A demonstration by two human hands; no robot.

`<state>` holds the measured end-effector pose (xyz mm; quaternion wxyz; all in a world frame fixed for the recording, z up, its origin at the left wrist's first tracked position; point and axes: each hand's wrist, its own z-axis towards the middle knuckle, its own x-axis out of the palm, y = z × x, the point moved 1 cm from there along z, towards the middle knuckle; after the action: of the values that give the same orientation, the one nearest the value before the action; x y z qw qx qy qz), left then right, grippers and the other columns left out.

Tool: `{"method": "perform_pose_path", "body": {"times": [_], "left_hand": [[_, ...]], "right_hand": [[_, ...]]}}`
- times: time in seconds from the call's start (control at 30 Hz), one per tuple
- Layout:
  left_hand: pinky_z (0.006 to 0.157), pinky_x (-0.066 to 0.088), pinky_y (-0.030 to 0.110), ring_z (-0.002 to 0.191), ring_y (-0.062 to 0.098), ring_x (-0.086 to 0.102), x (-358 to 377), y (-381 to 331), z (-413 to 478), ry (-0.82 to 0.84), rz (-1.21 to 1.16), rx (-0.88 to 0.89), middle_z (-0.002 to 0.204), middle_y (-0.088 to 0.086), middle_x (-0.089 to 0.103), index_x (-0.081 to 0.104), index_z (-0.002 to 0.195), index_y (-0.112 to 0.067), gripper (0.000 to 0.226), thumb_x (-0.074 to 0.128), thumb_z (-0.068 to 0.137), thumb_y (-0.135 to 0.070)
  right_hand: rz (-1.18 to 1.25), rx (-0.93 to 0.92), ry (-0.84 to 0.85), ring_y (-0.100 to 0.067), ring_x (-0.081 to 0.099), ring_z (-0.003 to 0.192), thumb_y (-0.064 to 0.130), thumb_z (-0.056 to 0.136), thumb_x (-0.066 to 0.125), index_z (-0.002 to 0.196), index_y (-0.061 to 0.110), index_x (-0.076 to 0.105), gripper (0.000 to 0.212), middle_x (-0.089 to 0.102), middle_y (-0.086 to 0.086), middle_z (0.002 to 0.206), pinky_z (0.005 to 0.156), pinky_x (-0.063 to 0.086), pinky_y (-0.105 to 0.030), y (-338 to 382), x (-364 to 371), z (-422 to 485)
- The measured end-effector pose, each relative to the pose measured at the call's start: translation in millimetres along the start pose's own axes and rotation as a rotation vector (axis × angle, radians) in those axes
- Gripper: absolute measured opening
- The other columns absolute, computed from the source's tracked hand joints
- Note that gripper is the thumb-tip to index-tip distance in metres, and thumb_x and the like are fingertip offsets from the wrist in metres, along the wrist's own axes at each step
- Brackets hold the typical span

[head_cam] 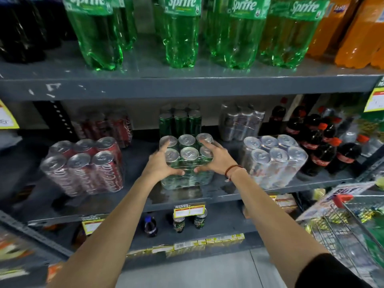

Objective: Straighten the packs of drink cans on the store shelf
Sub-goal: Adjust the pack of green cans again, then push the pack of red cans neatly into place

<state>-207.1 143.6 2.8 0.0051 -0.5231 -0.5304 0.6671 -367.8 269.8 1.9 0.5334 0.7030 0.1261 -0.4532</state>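
A shrink-wrapped pack of green cans (pixel 188 154) stands at the front middle of the grey shelf (pixel 145 201). My left hand (pixel 161 163) grips its left side and my right hand (pixel 214 157) grips its right side, thumbs on the front face. To the left a pack of red cola cans (pixel 83 167) sits turned at an angle. On the right stands a pack of silver cans (pixel 274 161), also slightly turned. Behind them are three more packs: red (pixel 108 125), green (pixel 180 119) and silver (pixel 241 121).
Large green Sprite bottles (pixel 182 32) and orange bottles (pixel 357 32) fill the shelf above. Dark cola bottles (pixel 320 146) crowd the right end of the can shelf. A wire shopping trolley (pixel 353 221) stands at the lower right. Small cans and a bottle sit on the shelf below.
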Motion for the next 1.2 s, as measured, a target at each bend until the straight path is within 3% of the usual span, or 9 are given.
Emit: {"method": "perform_pose_path", "body": {"times": [0.27,0.53,0.7,0.87,0.97,1.13,1.2], "left_hand": [[0.105,0.034,0.042,0.135,0.028,0.034,8.9,11.4,-19.6,-0.002,-0.019,0.059,0.144,0.009,0.043,0.015,0.148,-0.032,0.122,0.09,0.051,-0.034],[0.107,0.03,0.047,0.14,0.031,0.024,14.1,14.7,-27.4,-0.005,-0.009,0.036,0.15,0.013,0.034,0.009,0.148,-0.035,0.124,0.089,0.053,-0.036],[0.108,0.034,0.049,0.138,0.032,0.031,12.5,17.1,-27.5,0.0,0.01,0.053,0.15,0.015,0.034,0.009,0.147,-0.037,0.126,0.09,0.05,-0.038],[0.106,0.034,0.049,0.137,0.033,0.031,11.0,17.2,-26.5,0.025,0.013,0.068,0.15,0.015,0.033,0.009,0.147,-0.037,0.124,0.089,0.052,-0.039],[0.109,0.03,0.046,0.139,0.03,0.028,-3.4,21.7,-32.1,0.068,-0.024,0.118,0.151,0.011,0.032,0.011,0.148,-0.034,0.115,0.085,0.06,-0.037],[0.111,0.026,0.04,0.139,0.029,0.03,-67.1,49.9,-54.8,-0.19,-0.007,0.227,0.152,0.009,0.032,0.023,0.147,-0.021,0.093,0.077,0.073,-0.035],[0.109,0.028,0.038,0.135,0.029,0.035,-97.6,67.2,-63.2,-0.313,0.022,0.221,0.149,0.012,0.036,0.028,0.145,-0.018,0.088,0.076,0.073,-0.034]], "right_hand": [[0.009,0.013,-0.017,-0.023,0.007,0.148,0.045,0.058,0.085,0.146,0.037,0.024,0.107,0.038,-0.005,0.151,0.117,0.016,-0.04,-3.5,7.6,-29.3],[0.015,0.023,0.003,-0.024,0.009,0.148,0.042,0.058,0.086,0.146,0.037,0.024,0.107,0.036,-0.005,0.152,0.12,0.016,-0.042,-0.9,6.8,-37.4],[0.023,0.048,-0.004,-0.02,0.008,0.148,0.043,0.059,0.086,0.145,0.04,0.024,0.107,0.035,-0.004,0.152,0.118,0.016,-0.038,-0.4,8.3,-40.9],[0.023,0.082,0.013,-0.023,0.008,0.148,0.043,0.058,0.086,0.146,0.04,0.023,0.107,0.03,-0.007,0.154,0.118,0.017,-0.04,3.7,7.1,-41.9],[0.046,0.129,-0.001,-0.025,0.012,0.147,0.054,0.055,0.083,0.142,0.047,0.025,0.105,0.015,-0.011,0.157,0.118,0.02,-0.044,8.3,8.7,-46.2],[0.101,0.042,-0.274,-0.023,0.015,0.146,0.049,0.066,0.079,0.142,0.031,0.036,0.089,0.014,-0.009,0.157,0.114,0.023,-0.033,52.0,14.0,-47.1],[0.09,-0.031,-0.328,-0.027,0.022,0.143,0.049,0.069,0.077,0.141,0.029,0.037,0.085,0.018,-0.01,0.155,0.115,0.026,-0.039,80.2,24.2,-38.8]]}}
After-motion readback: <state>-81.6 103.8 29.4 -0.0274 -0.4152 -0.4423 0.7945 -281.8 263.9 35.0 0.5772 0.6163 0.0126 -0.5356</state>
